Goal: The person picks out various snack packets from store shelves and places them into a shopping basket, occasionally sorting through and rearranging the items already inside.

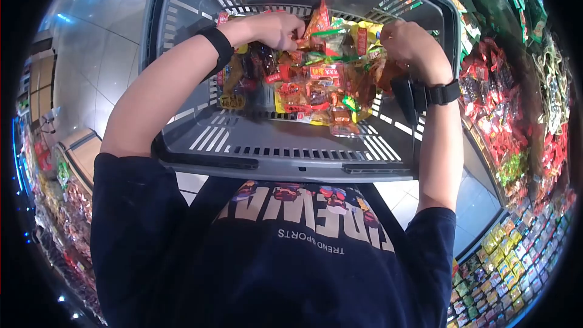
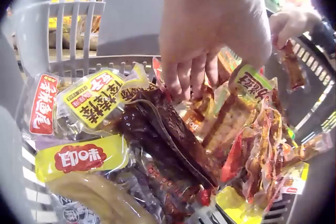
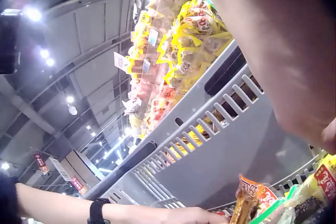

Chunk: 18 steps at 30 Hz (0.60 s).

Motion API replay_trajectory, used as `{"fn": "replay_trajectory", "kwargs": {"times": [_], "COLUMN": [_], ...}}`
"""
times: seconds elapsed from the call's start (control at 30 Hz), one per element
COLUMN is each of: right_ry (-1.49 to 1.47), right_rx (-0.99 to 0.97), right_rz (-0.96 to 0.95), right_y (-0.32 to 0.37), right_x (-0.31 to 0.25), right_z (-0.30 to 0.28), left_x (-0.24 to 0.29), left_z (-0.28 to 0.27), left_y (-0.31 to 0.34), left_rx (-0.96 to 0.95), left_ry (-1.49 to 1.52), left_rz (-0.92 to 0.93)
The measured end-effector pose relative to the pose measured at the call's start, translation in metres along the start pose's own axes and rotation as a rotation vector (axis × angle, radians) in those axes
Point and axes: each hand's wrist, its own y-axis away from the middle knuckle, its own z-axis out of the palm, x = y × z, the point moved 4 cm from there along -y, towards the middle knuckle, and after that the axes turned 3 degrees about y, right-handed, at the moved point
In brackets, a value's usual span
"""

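Note:
Colourful snack packets [image 1: 325, 73] lie in a grey basket [image 1: 303, 157]. The left hand [image 1: 276, 29] reaches down among them beside an upright orange packet [image 1: 319, 21]. In the left wrist view the left hand [image 2: 210, 35] points its fingers down onto the packets, by a green-labelled packet [image 2: 254, 83]; whether it pinches one is hidden. Over the basket's right side, the right hand [image 1: 410, 45] pinches a small brown packet [image 2: 293, 69], which hangs from its fingers. Dark vacuum-packed pieces [image 2: 163, 134] lie below the left hand.
Shelves of red packets [image 1: 492, 103] stand to the right, with rows of small packets [image 1: 516, 255] lower down. Tiled floor [image 1: 103, 42] shows at the left. The basket's near rim is close to the person's shirt [image 1: 273, 267]. A dark object hangs by the right wrist.

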Motion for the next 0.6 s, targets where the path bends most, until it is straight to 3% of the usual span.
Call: {"fn": "replay_trajectory", "kwargs": {"times": [0.03,0.07,0.13,0.2,0.27,0.3,0.33,0.4,0.43,0.47,0.53,0.57,0.6], "right_ry": [0.016,0.141,0.031,0.052,-0.020,-0.122,-0.302,-0.292,-0.294,-0.298,-0.305,-0.588,-0.870], "right_rx": [-0.029,0.114,0.123,0.125,0.417,0.440,0.357,0.511,0.510,0.505,0.500,0.476,0.447], "right_rz": [-0.046,-0.160,-0.088,-0.079,-0.136,-0.194,-0.138,-0.136,-0.131,-0.077,-0.020,-0.089,-0.158], "right_y": [0.001,-0.010,0.005,-0.008,-0.010,-0.009,-0.007,0.003,0.009,0.014,0.014,0.007,0.003], "right_x": [-0.002,0.012,-0.001,0.014,0.018,0.013,0.015,0.007,-0.001,-0.006,-0.004,0.000,0.002], "right_z": [0.004,0.019,0.004,0.015,0.011,0.005,0.003,-0.010,-0.017,-0.023,-0.022,-0.017,-0.015], "left_x": [0.003,-0.010,0.009,0.013,0.024,0.029,0.034,0.047,0.055,0.053,0.075,0.082,0.081], "left_z": [-0.002,0.008,0.001,0.003,0.003,0.002,0.004,0.002,0.004,0.008,0.005,0.006,0.009], "left_y": [0.002,-0.008,0.000,0.001,0.007,0.011,0.013,0.015,0.018,0.016,0.023,0.022,0.021], "left_rx": [0.033,0.111,0.082,0.077,0.103,0.119,0.110,0.189,0.414,0.411,0.353,0.166,0.163], "left_ry": [0.105,0.081,0.189,0.114,0.081,-0.012,-0.012,-0.423,-0.500,-0.499,-0.488,-0.489,-0.489], "left_rz": [0.024,0.063,-0.018,-0.016,-0.057,0.000,0.003,0.042,0.189,0.193,0.387,0.386,0.390]}}
